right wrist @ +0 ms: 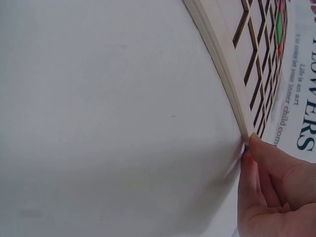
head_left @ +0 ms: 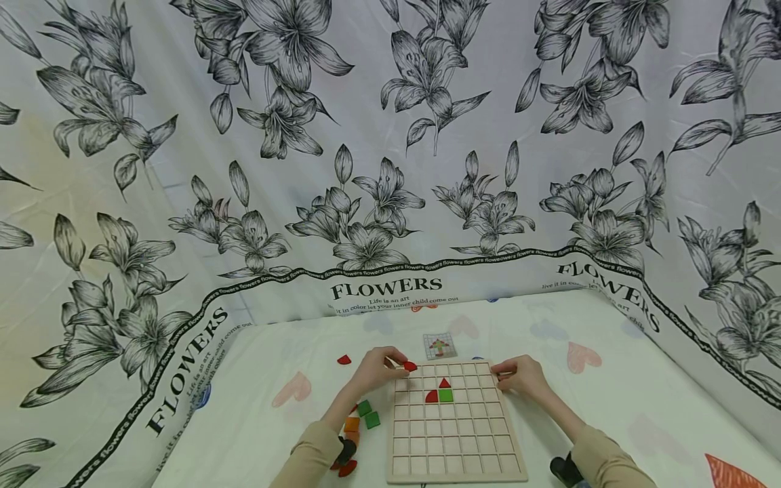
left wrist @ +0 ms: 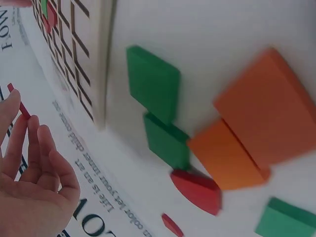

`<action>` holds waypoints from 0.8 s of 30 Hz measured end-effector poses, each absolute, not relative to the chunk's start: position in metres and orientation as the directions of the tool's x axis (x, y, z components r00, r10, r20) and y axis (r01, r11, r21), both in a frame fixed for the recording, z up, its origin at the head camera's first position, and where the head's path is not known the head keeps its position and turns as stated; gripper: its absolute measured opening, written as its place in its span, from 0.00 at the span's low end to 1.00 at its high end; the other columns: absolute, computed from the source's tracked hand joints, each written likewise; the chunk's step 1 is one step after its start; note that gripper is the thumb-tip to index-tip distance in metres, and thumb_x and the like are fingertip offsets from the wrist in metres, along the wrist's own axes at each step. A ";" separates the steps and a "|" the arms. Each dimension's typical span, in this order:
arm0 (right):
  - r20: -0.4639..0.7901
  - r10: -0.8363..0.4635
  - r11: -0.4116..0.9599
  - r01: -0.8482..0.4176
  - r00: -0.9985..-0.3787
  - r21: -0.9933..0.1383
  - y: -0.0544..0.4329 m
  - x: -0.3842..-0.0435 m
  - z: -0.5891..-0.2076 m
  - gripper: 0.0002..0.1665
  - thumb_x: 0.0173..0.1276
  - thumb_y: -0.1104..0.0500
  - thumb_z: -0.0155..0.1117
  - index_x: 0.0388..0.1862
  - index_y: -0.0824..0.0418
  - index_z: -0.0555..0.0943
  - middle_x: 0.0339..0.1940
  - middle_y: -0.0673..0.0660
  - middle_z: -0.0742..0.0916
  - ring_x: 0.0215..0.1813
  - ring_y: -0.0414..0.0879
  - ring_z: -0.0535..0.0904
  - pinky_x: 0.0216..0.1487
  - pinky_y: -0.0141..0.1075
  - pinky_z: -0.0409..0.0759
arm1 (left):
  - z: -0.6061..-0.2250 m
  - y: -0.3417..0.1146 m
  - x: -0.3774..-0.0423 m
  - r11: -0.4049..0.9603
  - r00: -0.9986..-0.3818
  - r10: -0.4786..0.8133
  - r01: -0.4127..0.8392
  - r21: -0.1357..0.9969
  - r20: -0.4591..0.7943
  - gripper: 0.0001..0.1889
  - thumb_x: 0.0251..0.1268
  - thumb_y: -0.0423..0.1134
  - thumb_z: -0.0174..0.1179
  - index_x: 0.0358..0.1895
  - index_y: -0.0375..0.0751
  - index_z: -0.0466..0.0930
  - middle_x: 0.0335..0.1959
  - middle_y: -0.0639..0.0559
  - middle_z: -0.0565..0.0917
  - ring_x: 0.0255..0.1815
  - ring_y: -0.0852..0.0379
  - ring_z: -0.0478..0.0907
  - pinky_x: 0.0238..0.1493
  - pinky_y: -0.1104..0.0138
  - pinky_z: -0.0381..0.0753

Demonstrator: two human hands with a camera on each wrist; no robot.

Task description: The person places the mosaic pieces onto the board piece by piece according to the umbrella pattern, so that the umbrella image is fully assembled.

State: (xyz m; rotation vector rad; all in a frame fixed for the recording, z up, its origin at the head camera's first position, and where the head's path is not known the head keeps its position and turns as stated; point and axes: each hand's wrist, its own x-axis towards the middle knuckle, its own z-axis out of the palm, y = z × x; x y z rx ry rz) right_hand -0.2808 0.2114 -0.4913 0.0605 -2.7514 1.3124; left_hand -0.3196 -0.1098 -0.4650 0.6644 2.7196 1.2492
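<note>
A wooden grid board (head_left: 457,446) lies in front of me. Its squares hold a red triangle (head_left: 445,383), a green square (head_left: 446,395) and a red quarter-circle (head_left: 432,396). Over the board's far left corner, my left hand (head_left: 377,369) pinches a small red block (head_left: 410,366) between thumb and fingers; the left wrist view shows this thin block (left wrist: 24,109) nearly edge-on. At the far right corner my right hand (head_left: 523,376) grips the board's edge, the thumb on top in the right wrist view. A small pattern card (head_left: 439,346) lies just beyond the board.
Left of the board lie green squares (head_left: 372,420), orange blocks (head_left: 352,425) and red pieces (head_left: 348,468), partly behind the left forearm. A lone red piece (head_left: 344,360) sits farther off. A flower-printed curtain (head_left: 378,203) hangs behind the heart-patterned cloth (head_left: 256,420).
</note>
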 end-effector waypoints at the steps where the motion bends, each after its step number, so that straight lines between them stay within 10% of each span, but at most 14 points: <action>1: 0.097 0.010 0.631 -0.069 -0.995 -0.773 0.211 -0.281 -0.491 0.17 0.43 0.72 0.73 0.37 0.69 0.86 0.30 0.63 0.89 0.30 0.48 0.86 0.32 0.34 0.80 | -0.465 -0.106 -0.319 0.575 -0.900 0.422 0.357 0.736 0.106 0.11 0.55 0.39 0.68 0.40 0.40 0.83 0.39 0.45 0.84 0.34 0.57 0.76 0.35 0.71 0.74; 24: 0.116 0.001 0.633 -0.089 -0.993 -0.769 0.213 -0.282 -0.494 0.19 0.42 0.72 0.74 0.38 0.70 0.86 0.30 0.63 0.89 0.30 0.47 0.86 0.31 0.34 0.80 | -0.475 -0.034 -0.306 0.619 -0.821 0.568 0.469 0.630 0.053 0.08 0.55 0.38 0.68 0.39 0.44 0.84 0.35 0.52 0.84 0.28 0.68 0.73 0.29 0.74 0.72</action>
